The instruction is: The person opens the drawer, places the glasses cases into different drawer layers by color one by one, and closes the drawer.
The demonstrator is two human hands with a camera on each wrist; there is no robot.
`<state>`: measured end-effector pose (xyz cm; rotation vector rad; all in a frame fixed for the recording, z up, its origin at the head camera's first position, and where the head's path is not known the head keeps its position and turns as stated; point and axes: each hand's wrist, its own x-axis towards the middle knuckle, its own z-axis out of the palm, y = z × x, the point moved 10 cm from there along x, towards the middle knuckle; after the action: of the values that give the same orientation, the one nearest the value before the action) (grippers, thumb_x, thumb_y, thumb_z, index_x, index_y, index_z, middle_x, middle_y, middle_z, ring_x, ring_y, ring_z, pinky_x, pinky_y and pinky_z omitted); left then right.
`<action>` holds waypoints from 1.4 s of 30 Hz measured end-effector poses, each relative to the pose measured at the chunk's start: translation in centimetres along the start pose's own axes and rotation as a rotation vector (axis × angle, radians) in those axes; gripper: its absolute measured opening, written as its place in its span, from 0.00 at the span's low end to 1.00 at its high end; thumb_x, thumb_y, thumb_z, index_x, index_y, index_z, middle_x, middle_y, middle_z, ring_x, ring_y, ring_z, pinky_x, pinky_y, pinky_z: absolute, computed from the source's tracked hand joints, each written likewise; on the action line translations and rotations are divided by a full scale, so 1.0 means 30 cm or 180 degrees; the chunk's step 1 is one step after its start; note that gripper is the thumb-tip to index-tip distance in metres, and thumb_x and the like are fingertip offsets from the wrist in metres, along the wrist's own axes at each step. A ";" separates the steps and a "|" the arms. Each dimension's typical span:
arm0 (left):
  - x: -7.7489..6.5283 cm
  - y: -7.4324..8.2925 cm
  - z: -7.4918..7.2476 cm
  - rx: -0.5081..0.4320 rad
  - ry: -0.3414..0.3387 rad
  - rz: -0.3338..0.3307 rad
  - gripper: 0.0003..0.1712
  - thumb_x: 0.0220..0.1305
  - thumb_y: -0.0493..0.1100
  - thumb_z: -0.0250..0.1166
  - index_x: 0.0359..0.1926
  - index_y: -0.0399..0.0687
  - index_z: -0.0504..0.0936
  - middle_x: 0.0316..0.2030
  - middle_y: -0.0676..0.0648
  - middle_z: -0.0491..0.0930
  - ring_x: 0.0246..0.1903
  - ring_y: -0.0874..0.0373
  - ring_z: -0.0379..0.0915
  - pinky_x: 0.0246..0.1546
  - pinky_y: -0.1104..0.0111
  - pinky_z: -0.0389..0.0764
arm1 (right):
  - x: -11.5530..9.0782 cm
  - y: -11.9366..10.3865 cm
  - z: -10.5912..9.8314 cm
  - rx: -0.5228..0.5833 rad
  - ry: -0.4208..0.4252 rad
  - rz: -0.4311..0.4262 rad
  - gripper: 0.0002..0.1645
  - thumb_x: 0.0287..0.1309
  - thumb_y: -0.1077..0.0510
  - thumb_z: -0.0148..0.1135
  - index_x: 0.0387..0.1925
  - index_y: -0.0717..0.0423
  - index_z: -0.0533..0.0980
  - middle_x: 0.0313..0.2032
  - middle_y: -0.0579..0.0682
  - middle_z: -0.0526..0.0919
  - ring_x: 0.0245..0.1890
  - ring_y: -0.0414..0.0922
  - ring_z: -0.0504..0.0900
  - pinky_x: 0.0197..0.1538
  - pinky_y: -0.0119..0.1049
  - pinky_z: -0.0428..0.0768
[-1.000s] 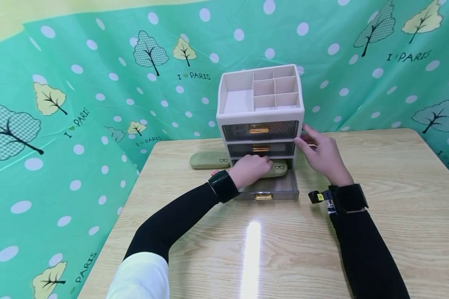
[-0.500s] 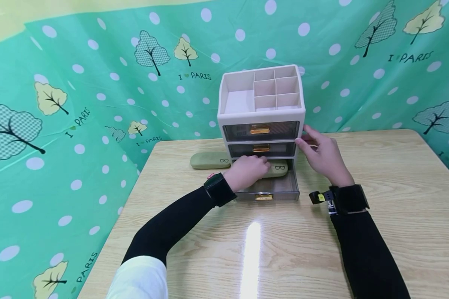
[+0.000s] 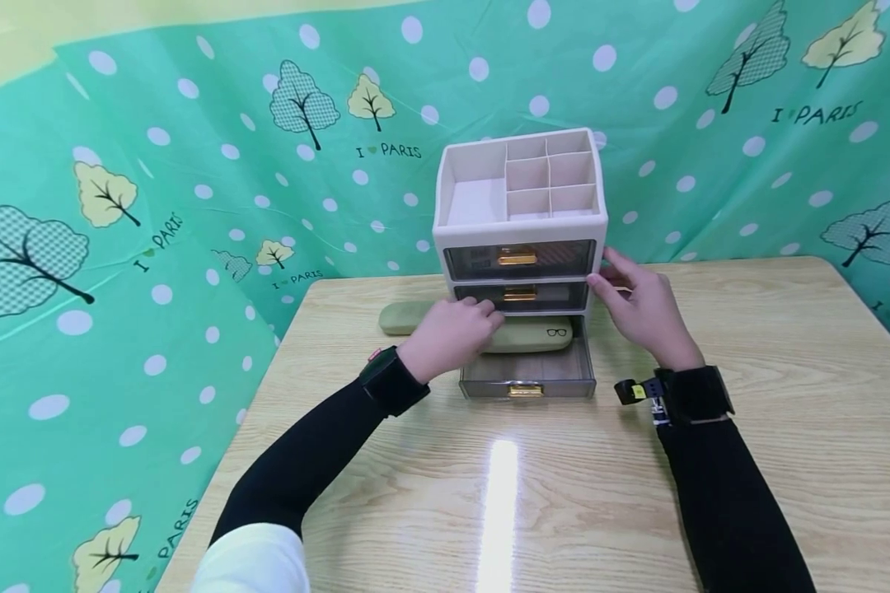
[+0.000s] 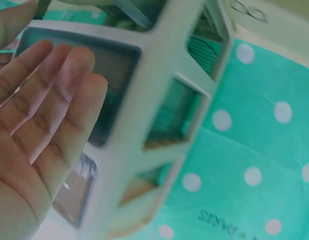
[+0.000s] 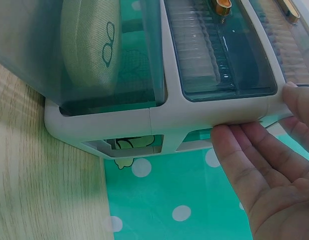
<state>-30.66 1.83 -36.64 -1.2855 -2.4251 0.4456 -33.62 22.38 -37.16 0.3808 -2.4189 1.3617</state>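
A white desktop organizer (image 3: 519,226) has its bottom smoky drawer (image 3: 528,389) pulled out. Inside that drawer lies a green glasses case (image 3: 530,336) with a spectacles print. My left hand (image 3: 452,338) hovers at the drawer's left side, overlapping the near end of a second glasses case (image 3: 400,318) on the table; nothing is in its fingers, which look loosely extended in the left wrist view. On the other side, my right hand (image 3: 641,317) holds the organizer's right edge, thumb at the front and fingertips (image 5: 222,135) against the side wall.
Two upper drawers with gold handles, the top drawer (image 3: 549,260) and the middle drawer (image 3: 482,297), are pushed in. Divided compartments (image 3: 526,174) form the organizer's top. Behind the wooden table (image 3: 601,486) hangs a green dotted cloth (image 3: 215,222).
My left hand has let go of the glasses case in the drawer and drawn back to the left, uncovering more of the case. My right hand has kept its place on the organizer.
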 end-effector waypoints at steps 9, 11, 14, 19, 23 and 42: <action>-0.116 -0.123 -0.017 -0.0020 0.0089 -0.0226 0.06 0.66 0.43 0.68 0.40 0.46 0.85 0.33 0.50 0.83 0.27 0.55 0.79 0.17 0.65 0.80 | 0.001 0.001 0.002 -0.0002 -0.0011 0.0025 0.35 0.76 0.47 0.57 0.77 0.53 0.63 0.55 0.66 0.83 0.55 0.60 0.83 0.59 0.56 0.80; -0.137 -0.154 -0.007 -0.0043 0.0060 -0.0283 0.07 0.65 0.43 0.69 0.41 0.45 0.85 0.32 0.49 0.83 0.27 0.54 0.78 0.18 0.64 0.80 | 0.001 0.002 0.001 -0.0018 -0.0004 0.0027 0.35 0.76 0.48 0.57 0.76 0.54 0.62 0.54 0.66 0.83 0.55 0.60 0.83 0.58 0.56 0.80; -0.163 -0.199 0.014 -0.0088 0.0003 -0.0367 0.09 0.63 0.42 0.71 0.42 0.44 0.85 0.32 0.49 0.82 0.28 0.53 0.78 0.20 0.63 0.81 | 0.000 0.004 0.000 -0.0032 0.0007 0.0021 0.35 0.76 0.48 0.57 0.76 0.56 0.62 0.54 0.66 0.84 0.54 0.60 0.84 0.57 0.57 0.80; -0.194 -0.269 0.062 -0.0175 -0.0134 -0.0512 0.18 0.60 0.47 0.76 0.47 0.43 0.84 0.37 0.46 0.83 0.33 0.50 0.79 0.23 0.59 0.84 | 0.003 0.007 0.001 -0.0032 0.0000 0.0004 0.35 0.76 0.48 0.57 0.76 0.53 0.63 0.53 0.64 0.84 0.54 0.59 0.84 0.57 0.55 0.81; -0.209 -0.325 0.122 -0.0285 -0.0312 -0.0661 0.26 0.60 0.54 0.77 0.53 0.43 0.84 0.43 0.44 0.84 0.39 0.48 0.80 0.28 0.57 0.86 | 0.003 0.006 0.001 -0.0058 0.0020 -0.0008 0.34 0.76 0.48 0.57 0.76 0.52 0.63 0.53 0.63 0.84 0.53 0.58 0.84 0.57 0.54 0.81; -0.222 -0.483 0.408 -0.1120 -0.0768 -0.1004 0.41 0.57 0.62 0.76 0.64 0.44 0.79 0.61 0.41 0.78 0.59 0.44 0.75 0.55 0.50 0.82 | 0.004 0.005 0.003 -0.0031 0.0012 0.0001 0.35 0.75 0.49 0.58 0.76 0.54 0.62 0.56 0.65 0.83 0.56 0.59 0.83 0.57 0.54 0.81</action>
<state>-43.19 -12.82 -42.30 -0.9876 -2.9463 0.0907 -33.79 22.38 -37.27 0.3750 -2.4217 1.3493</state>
